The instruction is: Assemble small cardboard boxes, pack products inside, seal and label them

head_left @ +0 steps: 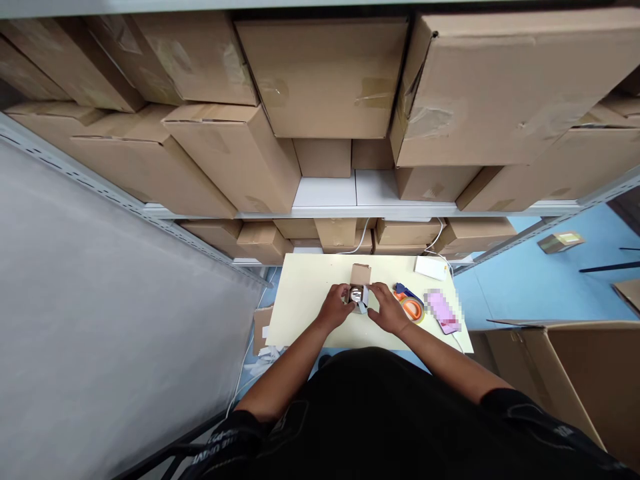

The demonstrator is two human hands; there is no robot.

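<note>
A small cardboard box [361, 274] stands on the pale yellow table with its lid flap raised. Inside it shows a shiny, round, silvery thing [355, 294], whose kind I cannot make out. My left hand [336, 307] is closed on the box's left side, thumb at the near edge. On the other side my right hand [389, 309] curves round the box, its index finger and thumb at a pale side flap. Just right of that hand lie a roll of orange and yellow tape [413, 309] and a blue-handled tool [407, 291], partly overlapping.
A phone with a pink screen [443, 311] and a white box-shaped device [431, 268] lie on the right of the table [305, 287]. Shelves of cardboard boxes [325, 73] rise behind it. A large open carton [575, 373] stands at right, a grey wall [110, 287] at left.
</note>
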